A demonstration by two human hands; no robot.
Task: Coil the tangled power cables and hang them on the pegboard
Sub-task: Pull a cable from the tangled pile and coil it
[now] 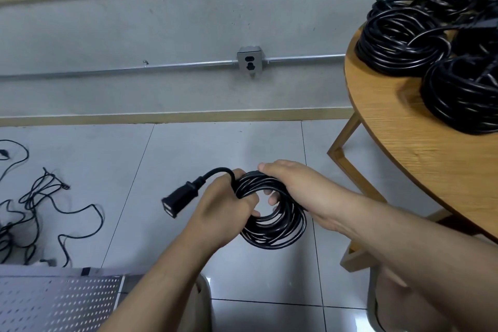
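Head view: my left hand (218, 210) is clenched round the nine o'clock side of a black cable coil (281, 232), fingers hooked through its middle, likely to pin the loops so they cannot spring apart. My right hand (292, 182) lies over the coil's twelve o'clock edge, fingers curled down into the ring and grasping the strands, steadying the bundle. The coil hangs upright between both hands, above the floor tiles, touching each palm. Its free end arches over my left thumb and points toward nine o'clock, ending in a blocky socket connector (176, 201). I judge it is left loose for tucking or hanging.

Further out, at seven o'clock, a perforated pegboard (59, 302) sits low and near me. At nine o'clock, thin tangled cables (40, 205) sprawl on the floor, not yet coiled. At two o'clock, a round wooden table (398, 148) carries finished coils (398, 43), well apart from my hands. A wall outlet (250, 62) sits at twelve o'clock.
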